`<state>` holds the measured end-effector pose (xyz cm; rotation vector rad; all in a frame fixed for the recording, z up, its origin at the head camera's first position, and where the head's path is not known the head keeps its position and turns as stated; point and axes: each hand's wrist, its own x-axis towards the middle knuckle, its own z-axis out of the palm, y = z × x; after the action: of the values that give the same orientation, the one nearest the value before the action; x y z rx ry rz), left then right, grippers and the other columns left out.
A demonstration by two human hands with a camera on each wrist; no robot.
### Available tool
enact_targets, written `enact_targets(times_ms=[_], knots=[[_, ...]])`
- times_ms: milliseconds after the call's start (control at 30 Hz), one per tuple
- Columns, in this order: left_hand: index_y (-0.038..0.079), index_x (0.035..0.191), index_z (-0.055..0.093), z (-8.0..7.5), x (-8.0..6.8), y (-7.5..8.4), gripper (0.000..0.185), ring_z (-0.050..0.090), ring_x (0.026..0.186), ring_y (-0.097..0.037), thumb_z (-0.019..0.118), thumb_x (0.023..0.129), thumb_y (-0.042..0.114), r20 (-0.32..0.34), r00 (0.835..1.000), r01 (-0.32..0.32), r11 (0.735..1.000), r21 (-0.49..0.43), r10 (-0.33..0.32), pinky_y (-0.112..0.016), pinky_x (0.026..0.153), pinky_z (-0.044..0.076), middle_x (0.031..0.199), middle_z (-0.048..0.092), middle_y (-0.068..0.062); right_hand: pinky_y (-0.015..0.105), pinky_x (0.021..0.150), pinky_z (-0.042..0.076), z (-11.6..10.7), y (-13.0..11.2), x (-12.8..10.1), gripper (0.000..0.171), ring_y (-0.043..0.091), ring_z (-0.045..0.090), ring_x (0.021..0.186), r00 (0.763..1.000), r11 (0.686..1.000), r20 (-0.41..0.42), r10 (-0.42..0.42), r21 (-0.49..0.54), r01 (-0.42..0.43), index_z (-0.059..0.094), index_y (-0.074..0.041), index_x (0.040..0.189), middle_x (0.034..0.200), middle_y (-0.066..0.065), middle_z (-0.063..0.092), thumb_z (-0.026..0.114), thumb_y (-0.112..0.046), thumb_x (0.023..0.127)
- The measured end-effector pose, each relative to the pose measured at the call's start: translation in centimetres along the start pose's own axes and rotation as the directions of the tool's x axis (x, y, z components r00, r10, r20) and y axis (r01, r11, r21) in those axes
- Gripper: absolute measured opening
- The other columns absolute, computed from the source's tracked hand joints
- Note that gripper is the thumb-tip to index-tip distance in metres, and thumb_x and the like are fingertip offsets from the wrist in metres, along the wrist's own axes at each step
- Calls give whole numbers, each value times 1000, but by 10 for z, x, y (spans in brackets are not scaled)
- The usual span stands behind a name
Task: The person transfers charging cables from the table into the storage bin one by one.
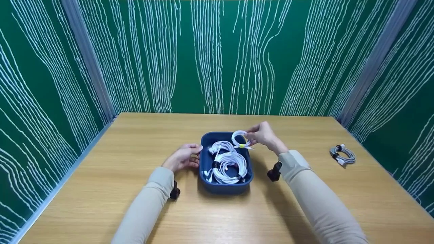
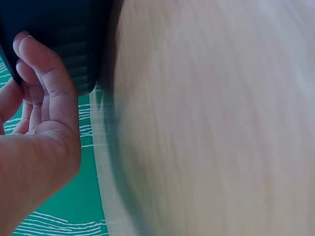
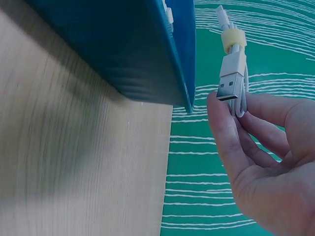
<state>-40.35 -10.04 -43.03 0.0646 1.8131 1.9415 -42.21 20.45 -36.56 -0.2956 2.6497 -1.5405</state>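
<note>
A blue plastic bin point(image 1: 225, 189) on the table holds several coiled white cables point(image 1: 222, 169), some with black ties. My left hand point(image 1: 184, 157) grips the bin's left side, thumb at the rim and fingers against the outer wall; the left wrist view shows those fingers point(image 2: 44, 64) on the ribbed wall. Above the bin's far right corner, my right hand point(image 1: 264, 135) pinches a small coiled white USB cable point(image 1: 239, 137) with a yellow tie. In the right wrist view its USB plug point(image 3: 231, 78) shows beside the thumb and fingers of the right hand point(image 3: 266, 147).
A grey coiled cable point(image 1: 346, 156) with black ties lies by itself on the right part of the wooden table point(image 1: 135, 142). Green walls point(image 1: 183, 67) with white wavy lines stand behind and at both sides.
</note>
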Motion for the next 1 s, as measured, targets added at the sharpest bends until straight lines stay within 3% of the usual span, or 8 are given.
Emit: enact_targets(times_ms=[200, 367, 467, 633, 767, 1000], knots=[[9, 99, 53, 0, 3, -1, 10, 55, 56, -15, 51, 100, 18, -33, 999, 21, 1000, -7, -22, -26, 54, 50, 68, 56, -2, 28, 66, 60, 10, -7, 2, 22, 12, 67, 66, 1000, 1000, -9, 17, -19, -17, 68, 6, 109, 103, 26, 69, 64, -6, 91], [11, 95, 53, -1, 3, -1, 10, 55, 56, -15, 50, 100, 18, -15, 1000, 20, 1000, -6, -20, -26, 54, 49, 67, 56, -2, 35, 83, 59, 13, -9, 2, 27, 22, 70, 88, 999, 998, -28, -16, -53, 15, 68, 3, 113, 110, 22, 69, 63, -15, 93], [11, 93, 53, 0, 3, -1, 11, 55, 56, -15, 49, 101, 18, -7, 1000, 12, 1000, -4, -12, -26, 54, 50, 67, 57, -2, 31, 83, 55, 8, -7, 1, 27, 26, 66, 96, 995, 993, -83, -58, -110, 48, 68, 1, 112, 109, 19, 70, 62, -18, 94], [11, 96, 51, 0, 3, -1, 10, 55, 55, -14, 48, 101, 19, 5, 1000, 9, 1000, 6, -9, -25, 53, 50, 67, 56, -1, 19, 69, 49, -13, 10, -2, 24, 10, 62, 79, 973, 988, -198, -119, -119, 97, 69, 6, 106, 98, 15, 72, 63, -12, 92], [10, 99, 51, 0, 3, 0, 9, 55, 54, -13, 48, 102, 18, 3, 1000, 15, 1000, 7, -15, -25, 53, 50, 67, 56, 0, 14, 67, 48, -37, 28, -8, 24, -1, 57, 72, 951, 990, -280, -130, -89, 110, 67, 9, 106, 90, 8, 72, 64, -10, 91], [10, 100, 53, 0, 4, -1, 10, 55, 55, -14, 48, 101, 18, -6, 1000, 14, 1000, 7, -14, -25, 54, 50, 67, 57, -1, 13, 68, 46, -85, 55, -30, 27, -4, 55, 75, 900, 984, -426, -88, -178, 12, 69, 1, 110, 100, 9, 71, 63, -20, 93]])
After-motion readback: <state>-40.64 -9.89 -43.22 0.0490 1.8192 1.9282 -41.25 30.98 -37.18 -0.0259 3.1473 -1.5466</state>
